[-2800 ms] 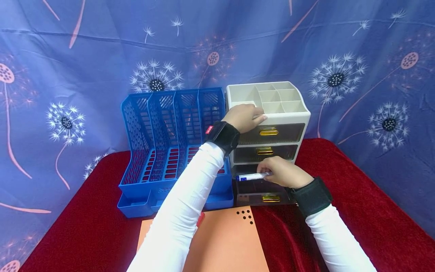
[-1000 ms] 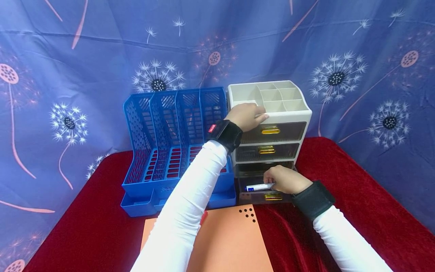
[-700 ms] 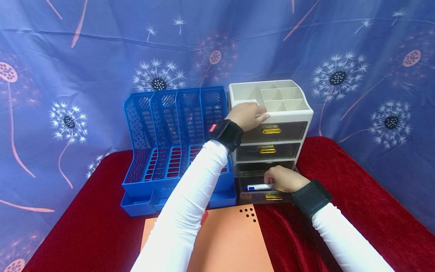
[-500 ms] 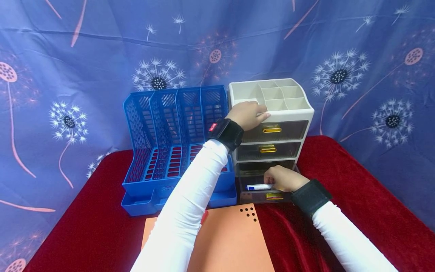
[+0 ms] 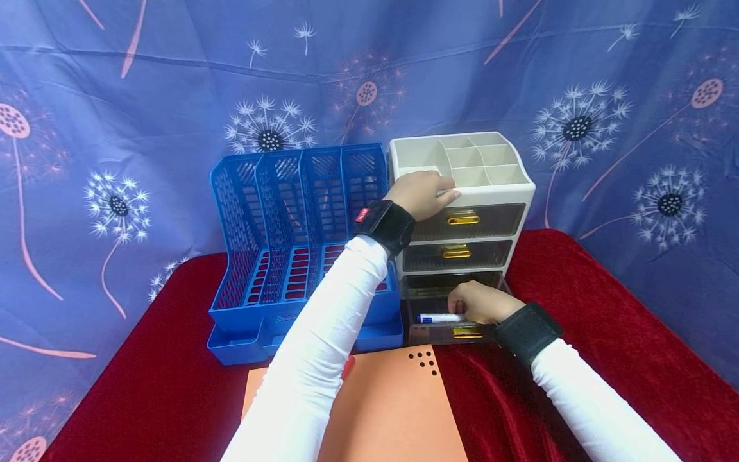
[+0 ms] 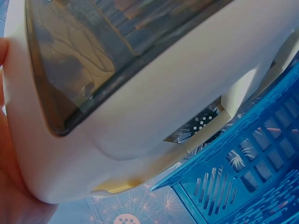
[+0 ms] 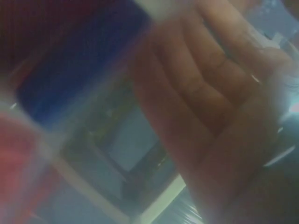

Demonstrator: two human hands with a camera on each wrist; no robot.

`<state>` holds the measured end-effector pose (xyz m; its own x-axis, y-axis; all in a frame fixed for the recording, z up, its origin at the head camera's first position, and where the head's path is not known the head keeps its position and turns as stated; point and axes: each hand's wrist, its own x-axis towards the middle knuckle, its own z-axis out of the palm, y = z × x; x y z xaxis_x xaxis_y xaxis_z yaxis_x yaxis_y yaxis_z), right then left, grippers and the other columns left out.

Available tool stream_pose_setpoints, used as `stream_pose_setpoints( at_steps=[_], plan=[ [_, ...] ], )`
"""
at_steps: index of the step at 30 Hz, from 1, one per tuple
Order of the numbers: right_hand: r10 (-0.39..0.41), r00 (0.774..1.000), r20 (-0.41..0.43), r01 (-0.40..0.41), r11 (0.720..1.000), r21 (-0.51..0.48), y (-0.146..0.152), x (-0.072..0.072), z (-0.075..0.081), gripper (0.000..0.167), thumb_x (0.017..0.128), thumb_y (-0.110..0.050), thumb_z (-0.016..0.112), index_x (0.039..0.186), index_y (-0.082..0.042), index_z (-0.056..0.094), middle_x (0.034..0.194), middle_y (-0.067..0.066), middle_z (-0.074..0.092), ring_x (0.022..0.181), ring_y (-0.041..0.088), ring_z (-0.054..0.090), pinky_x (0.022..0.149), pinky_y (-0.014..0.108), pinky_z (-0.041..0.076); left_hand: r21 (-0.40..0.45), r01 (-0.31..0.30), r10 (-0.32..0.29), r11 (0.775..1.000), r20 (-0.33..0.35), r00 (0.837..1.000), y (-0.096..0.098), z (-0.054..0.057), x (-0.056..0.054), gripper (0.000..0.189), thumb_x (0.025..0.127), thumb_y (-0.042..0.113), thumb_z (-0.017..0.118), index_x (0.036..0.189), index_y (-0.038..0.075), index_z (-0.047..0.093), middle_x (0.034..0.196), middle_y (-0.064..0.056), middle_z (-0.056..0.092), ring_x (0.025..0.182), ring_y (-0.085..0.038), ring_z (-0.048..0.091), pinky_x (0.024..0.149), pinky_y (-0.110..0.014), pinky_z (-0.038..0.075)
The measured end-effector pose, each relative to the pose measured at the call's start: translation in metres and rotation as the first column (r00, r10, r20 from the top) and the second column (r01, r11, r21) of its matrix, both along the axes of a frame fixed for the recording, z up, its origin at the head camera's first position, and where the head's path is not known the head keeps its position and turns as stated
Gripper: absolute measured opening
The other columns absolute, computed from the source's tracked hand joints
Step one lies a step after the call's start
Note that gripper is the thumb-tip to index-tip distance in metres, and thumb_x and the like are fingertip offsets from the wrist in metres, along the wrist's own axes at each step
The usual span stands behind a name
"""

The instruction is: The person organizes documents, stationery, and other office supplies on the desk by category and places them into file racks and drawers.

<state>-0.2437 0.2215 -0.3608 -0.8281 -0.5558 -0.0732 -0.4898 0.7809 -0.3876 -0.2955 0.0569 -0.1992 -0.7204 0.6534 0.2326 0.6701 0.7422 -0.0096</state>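
A white drawer organizer (image 5: 491, 197) with smoky drawers and gold handles stands at centre right in the head view. My left hand (image 5: 423, 194) grips its top front rim; in the left wrist view, part of that hand (image 6: 18, 186) lies against the white side. The bottom drawer (image 5: 433, 335) is pulled out. Inside it, my right hand (image 5: 484, 303) pinches a white marker (image 5: 434, 318) with a blue end pointing left; the marker's other end is hidden by the fingers. In the blurred right wrist view, the marker's blue end (image 7: 84, 65) appears large beside my fingers (image 7: 191, 84).
Left of the organizer stands a blue file rack (image 5: 277, 314) with several slots and front trays. In front lies an orange sheet (image 5: 398, 404) with black dots, and a red object (image 5: 348, 366) partly behind my left sleeve. Red cloth (image 5: 144, 385) covers the table.
My right hand has lowered the marker from above the pulled-out bottom drawer down into it, then stayed nearly still. The left hand keeps its hold on the organizer's rim.
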Motion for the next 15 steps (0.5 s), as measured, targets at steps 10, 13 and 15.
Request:
stream_pose_setpoints(
  at_steps=[10, 13, 15],
  plan=[
    [-0.032, 0.998, 0.044, 0.032, 0.999, -0.003, -0.0022, 0.0012, 0.0006, 0.026, 0.063, 0.015, 0.063, 0.075, -0.008, 0.068, 0.069, 0.001, 0.062, 0.063, 0.012, 0.054, 0.059, 0.027, 0.046, -0.009, 0.000, 0.000, 1.000, 0.002, 1.000, 0.0006, -0.0009, -0.0022, 0.034, 0.101, 0.041, 0.038, 0.107, 0.017, 0.062, 0.092, 0.001, 0.057, 0.090, -0.014, 0.054, 0.082, -0.029, 0.040],
    [-0.036, 0.998, 0.050, 0.037, 0.999, -0.002, -0.0024, 0.0014, 0.0009, 0.026, 0.063, 0.014, 0.064, 0.076, -0.008, 0.068, 0.069, 0.001, 0.062, 0.062, 0.012, 0.053, 0.059, 0.028, 0.046, -0.008, -0.001, 0.001, 1.000, 0.006, 1.000, 0.0005, -0.0011, -0.0025, 0.035, 0.101, 0.041, 0.038, 0.107, 0.017, 0.062, 0.093, 0.001, 0.059, 0.090, -0.015, 0.054, 0.083, -0.030, 0.040],
    [-0.040, 0.998, 0.047, 0.040, 0.999, 0.004, -0.0021, 0.0009, 0.0008, 0.025, 0.064, 0.013, 0.064, 0.077, -0.008, 0.068, 0.069, 0.001, 0.062, 0.063, 0.011, 0.053, 0.060, 0.028, 0.046, -0.008, -0.001, 0.002, 1.000, 0.008, 1.000, 0.0006, -0.0011, -0.0027, 0.034, 0.101, 0.041, 0.038, 0.108, 0.017, 0.062, 0.094, 0.001, 0.059, 0.091, -0.014, 0.054, 0.083, -0.030, 0.040]
  ],
)
